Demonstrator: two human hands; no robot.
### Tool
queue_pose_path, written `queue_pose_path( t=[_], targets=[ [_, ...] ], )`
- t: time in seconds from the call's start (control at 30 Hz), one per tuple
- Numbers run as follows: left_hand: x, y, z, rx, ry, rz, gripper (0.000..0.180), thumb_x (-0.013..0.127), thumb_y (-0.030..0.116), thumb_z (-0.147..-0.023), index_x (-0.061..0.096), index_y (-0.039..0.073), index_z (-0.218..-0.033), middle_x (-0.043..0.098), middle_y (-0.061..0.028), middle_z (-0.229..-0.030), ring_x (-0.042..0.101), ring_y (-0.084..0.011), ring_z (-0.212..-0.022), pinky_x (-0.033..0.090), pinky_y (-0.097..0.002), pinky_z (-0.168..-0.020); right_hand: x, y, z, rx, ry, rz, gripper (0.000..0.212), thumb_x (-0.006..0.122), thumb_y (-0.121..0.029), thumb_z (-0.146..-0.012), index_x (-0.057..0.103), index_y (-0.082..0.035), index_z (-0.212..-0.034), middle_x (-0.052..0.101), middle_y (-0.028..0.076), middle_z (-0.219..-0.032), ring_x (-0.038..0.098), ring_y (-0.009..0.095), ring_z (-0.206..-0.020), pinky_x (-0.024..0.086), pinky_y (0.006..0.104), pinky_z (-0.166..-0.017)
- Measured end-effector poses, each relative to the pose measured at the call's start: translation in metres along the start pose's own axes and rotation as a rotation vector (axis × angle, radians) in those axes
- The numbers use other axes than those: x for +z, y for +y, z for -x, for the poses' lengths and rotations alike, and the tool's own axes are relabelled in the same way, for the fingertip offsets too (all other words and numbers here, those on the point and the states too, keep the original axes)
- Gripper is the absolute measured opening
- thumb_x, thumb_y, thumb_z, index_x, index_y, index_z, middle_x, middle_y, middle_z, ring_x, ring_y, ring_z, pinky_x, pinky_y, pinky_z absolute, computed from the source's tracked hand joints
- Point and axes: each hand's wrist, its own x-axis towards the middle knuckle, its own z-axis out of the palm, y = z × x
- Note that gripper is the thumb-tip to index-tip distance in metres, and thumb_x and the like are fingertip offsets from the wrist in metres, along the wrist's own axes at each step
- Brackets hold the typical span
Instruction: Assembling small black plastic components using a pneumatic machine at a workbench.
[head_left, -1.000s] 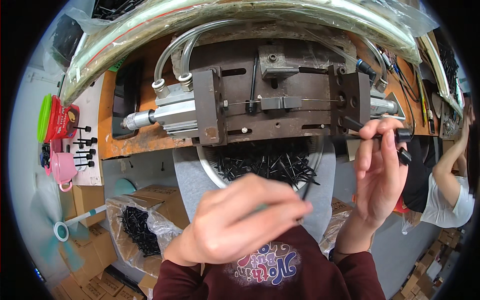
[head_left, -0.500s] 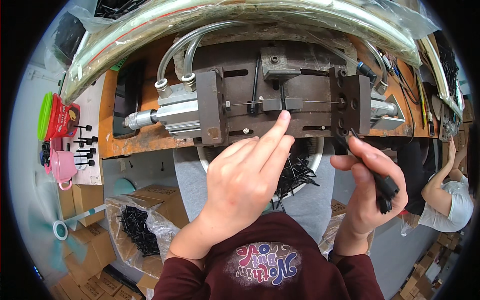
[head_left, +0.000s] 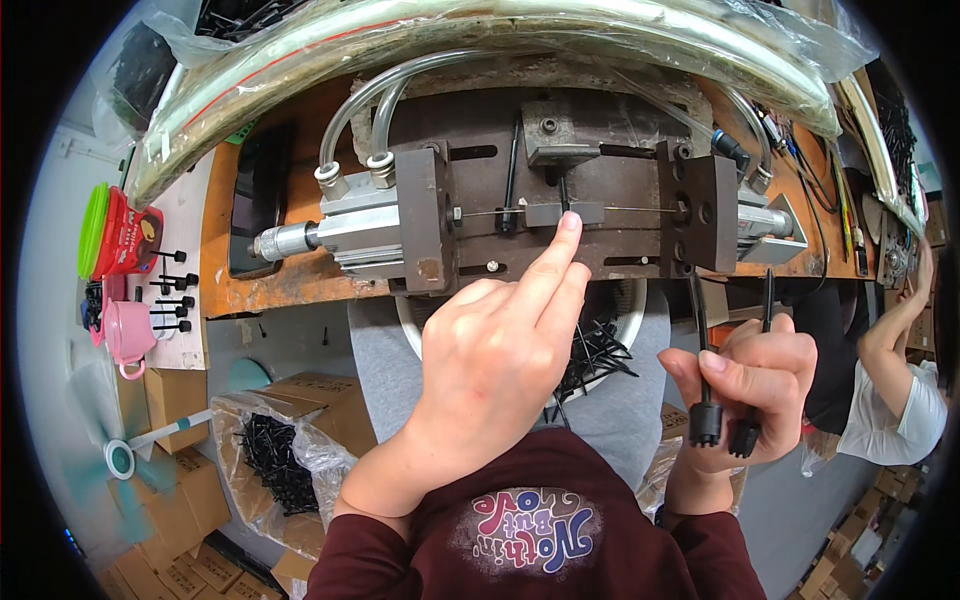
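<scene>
My left hand [head_left: 500, 350] reaches up to the metal press fixture [head_left: 560, 215], its index fingertip touching a thin black pin that stands in the small central block. My right hand [head_left: 745, 385] is lower right, closed around two black pins [head_left: 720, 400] with thick heads pointing down and thin shafts pointing up. A white bowl [head_left: 625, 320] of several black pins sits on my lap, mostly hidden behind my left hand.
Pneumatic cylinders with clear hoses [head_left: 350, 225] flank the fixture on a worn orange bench [head_left: 260, 290]. A pink cup [head_left: 125, 335] and red-green container [head_left: 110, 230] stand at left. A bag of black pins [head_left: 275, 460] and cardboard boxes lie below. Another person [head_left: 895, 370] works at right.
My left hand has risen from the bowl to the fixture's centre, index finger extended. My right hand has dropped from the fixture's right side toward my lap, still holding pins.
</scene>
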Motion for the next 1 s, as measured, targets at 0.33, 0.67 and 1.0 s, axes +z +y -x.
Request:
queue_pose_path(
  t=[0.33,0.67,1.0],
  targets=[
    [-0.0005,0.0009,-0.0001,-0.003,-0.007,-0.021,0.025,0.079,0.009,-0.074,0.072,0.005,-0.097,0.07,-0.0083,-0.124,0.065,-0.0177,-0.064,0.051,-0.0274,-0.06,0.0042,0.0002,0.0014,-0.034,0.024,0.006,0.042,0.093,-0.002,-0.061,0.07,-0.016,-0.093,0.054,-0.002,-0.081,0.048,0.01,-0.059,0.033,0.0253,-0.052],
    [-0.0001,-0.0006,-0.0002,-0.008,-0.006,-0.008,0.025,0.078,0.01,-0.074,0.072,0.005,-0.098,0.07,-0.0074,-0.124,0.065,-0.0176,-0.064,0.051,-0.0271,-0.06,0.0067,0.0025,0.0026,-0.069,0.023,0.007,0.04,0.093,-0.001,-0.062,0.07,-0.014,-0.092,0.056,-0.001,-0.082,0.047,0.012,-0.061,0.032,0.0273,-0.052],
    [-0.0007,-0.001,-0.0001,-0.008,-0.005,-0.001,0.024,0.078,0.01,-0.074,0.072,0.006,-0.097,0.07,-0.0069,-0.125,0.064,-0.0174,-0.062,0.05,-0.0271,-0.059,0.0061,0.001,0.0018,-0.085,0.025,0.008,0.039,0.092,-0.001,-0.063,0.07,-0.014,-0.093,0.056,-0.001,-0.082,0.048,0.012,-0.061,0.032,0.0274,-0.052]
  ],
)
